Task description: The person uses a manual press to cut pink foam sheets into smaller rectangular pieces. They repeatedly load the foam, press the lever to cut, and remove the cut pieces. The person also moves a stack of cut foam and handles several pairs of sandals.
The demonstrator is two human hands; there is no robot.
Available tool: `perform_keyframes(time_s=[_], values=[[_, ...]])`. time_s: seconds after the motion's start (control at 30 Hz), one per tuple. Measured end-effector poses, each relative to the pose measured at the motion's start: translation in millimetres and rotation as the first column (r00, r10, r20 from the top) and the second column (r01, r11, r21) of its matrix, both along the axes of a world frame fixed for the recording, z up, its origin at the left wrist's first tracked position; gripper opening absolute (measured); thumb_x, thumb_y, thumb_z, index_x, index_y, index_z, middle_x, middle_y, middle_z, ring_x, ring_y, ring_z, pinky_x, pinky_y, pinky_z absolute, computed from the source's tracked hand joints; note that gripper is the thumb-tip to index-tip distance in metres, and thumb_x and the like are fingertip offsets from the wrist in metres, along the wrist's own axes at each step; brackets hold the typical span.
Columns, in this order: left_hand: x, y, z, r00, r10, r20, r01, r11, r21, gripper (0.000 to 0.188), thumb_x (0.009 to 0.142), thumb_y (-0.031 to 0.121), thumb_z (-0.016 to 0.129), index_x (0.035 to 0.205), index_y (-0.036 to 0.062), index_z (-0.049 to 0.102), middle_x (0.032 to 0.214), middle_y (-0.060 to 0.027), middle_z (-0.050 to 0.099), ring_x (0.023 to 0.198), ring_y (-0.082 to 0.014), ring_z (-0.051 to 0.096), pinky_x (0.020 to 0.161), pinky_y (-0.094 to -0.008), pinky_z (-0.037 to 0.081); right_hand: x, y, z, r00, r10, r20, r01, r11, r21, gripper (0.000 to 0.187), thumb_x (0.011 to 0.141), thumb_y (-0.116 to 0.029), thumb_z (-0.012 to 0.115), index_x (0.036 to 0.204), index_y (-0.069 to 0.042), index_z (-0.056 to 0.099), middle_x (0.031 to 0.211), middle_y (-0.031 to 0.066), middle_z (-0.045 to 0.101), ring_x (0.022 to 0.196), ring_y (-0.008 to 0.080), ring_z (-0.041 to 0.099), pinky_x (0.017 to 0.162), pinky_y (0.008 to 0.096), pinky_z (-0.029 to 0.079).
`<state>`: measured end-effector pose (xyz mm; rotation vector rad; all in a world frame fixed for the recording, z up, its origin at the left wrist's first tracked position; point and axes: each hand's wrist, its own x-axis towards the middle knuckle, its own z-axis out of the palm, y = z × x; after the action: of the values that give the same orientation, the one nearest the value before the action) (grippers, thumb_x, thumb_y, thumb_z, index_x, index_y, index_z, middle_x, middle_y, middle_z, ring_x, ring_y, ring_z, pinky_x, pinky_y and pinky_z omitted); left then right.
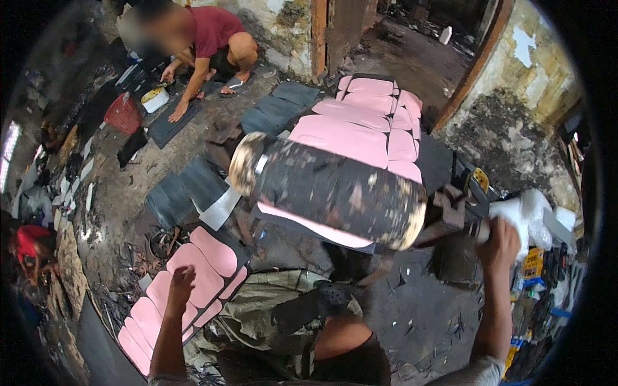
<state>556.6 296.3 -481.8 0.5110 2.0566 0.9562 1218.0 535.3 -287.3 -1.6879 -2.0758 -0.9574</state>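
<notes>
Around my work, the floor (425, 309) carries scattered scraps. Dark sheets (174, 191) lie to the left, with a white sheet (220, 207) beside them; more dark panels (277, 106) rest farther off. At the upper left, a co-worker (215, 32) crouches with one hand on a flat dark piece (170, 127). A person in red (35, 241) appears at the far left. Beyond the doorway, a white bottle (445, 35) stands. A rumpled green-grey cloth (257, 312) lies before me, near my bent knee (344, 336).

The large dark log (328, 186), worn pale at both ends and blurred, extends across the middle and hides part of the upper pink panels (347, 136); whether it touches them I cannot tell. It lies ahead of and between my hands, which are well apart. My right hand (499, 246) is wrapped around a handle (477, 232) just beyond the log's right end; whether the two join is unclear. My left hand (183, 284) holds nothing, its fingers loosely bent, over the lower pink panels (203, 257).

Of the containers, a red basket (123, 114) and a white-and-yellow tub (154, 100) stand near the co-worker, their contents too small to identify. A pale plastic bag (528, 215) bulges beyond my right hand, its contents indistinct.
</notes>
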Motion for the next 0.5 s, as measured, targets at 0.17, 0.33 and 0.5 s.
perform_keyframes(time_s=[0.17,0.33,0.5], values=[[-21.4,-54.4,-33.5,0.974,0.225,0.041,-0.221,0.971,-0.089,0.073,0.087,0.062,0.065,0.126,0.0032,0.049,0.106,-0.0104,0.063,0.099,-0.0200,0.058,0.082,-0.0382,0.049,9.8,190.0,-104.0,0.995,-0.051,0.082,0.072,0.960,-0.272,0.018,0.082,-0.021,0.069,0.091,-0.006,0.063,0.081,0.0100,0.067,0.074,0.0298,0.066,0.064,0.0444,0.051],[-59.7,-110.8,-58.3,0.947,0.138,-0.289,-0.203,0.957,-0.209,0.066,0.086,0.052,0.072,0.121,-0.0012,0.054,0.107,-0.0177,0.065,0.098,-0.0283,0.061,0.086,-0.0425,0.050,-26.1,27.9,-278.5,0.994,-0.109,-0.027,0.041,0.574,-0.818,0.034,0.084,-0.039,0.065,0.099,-0.009,0.071,0.087,0.0177,0.066,0.081,0.0344,0.063,0.073,0.0453,0.051],[-120.0,-170.3,-98.6,0.908,-0.227,-0.353,-0.076,0.739,-0.669,0.069,0.085,0.057,0.069,0.113,-0.0050,0.062,0.115,-0.0255,0.066,0.109,-0.0353,0.064,0.092,-0.0432,0.050,0.2,-129.2,-358.9,0.993,-0.099,-0.070,-0.036,0.309,-0.950,0.051,0.080,-0.048,0.071,0.101,-0.002,0.069,0.084,0.0194,0.067,0.082,0.0377,0.067,0.072,0.0465,0.054]])
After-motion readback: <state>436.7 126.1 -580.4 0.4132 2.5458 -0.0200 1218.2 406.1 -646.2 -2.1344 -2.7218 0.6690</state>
